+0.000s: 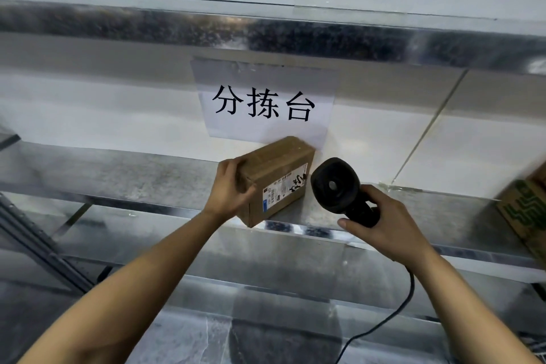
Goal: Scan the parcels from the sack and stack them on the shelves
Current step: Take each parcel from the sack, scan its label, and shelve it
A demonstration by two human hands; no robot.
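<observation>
Nearest the camera, two bare forearms reached up from the lower edge. A black cable (pixel 394 312) ran down from the right wrist and left the frame at the bottom, over a lower galvanised shelf tier (pixel 266 263). The right hand (pixel 390 230) was wrapped round the handle of a black barcode scanner (pixel 336 186), whose head stood just beside the right end of a brown cardboard parcel (pixel 277 168). The left hand (pixel 230 186) gripped the parcel's left end, fingers curled over the top and thumb on the near face. The parcel sat at the front lip of the middle metal shelf (pixel 133 183), apparently resting there, though blur left contact uncertain. Its near face bore a white shipping label (pixel 285 188) with a blue strip and dark handwritten marks; the print was too blurred to read. At the right edge, a carton with green printing (pixel 527 210) was cut off by the frame. Behind the parcel, a paper sign (pixel 266 103) reading 分拣台 was fixed to a white tiled wall (pixel 443 133). Above it ran a mottled metal upper shelf (pixel 177 26).
</observation>
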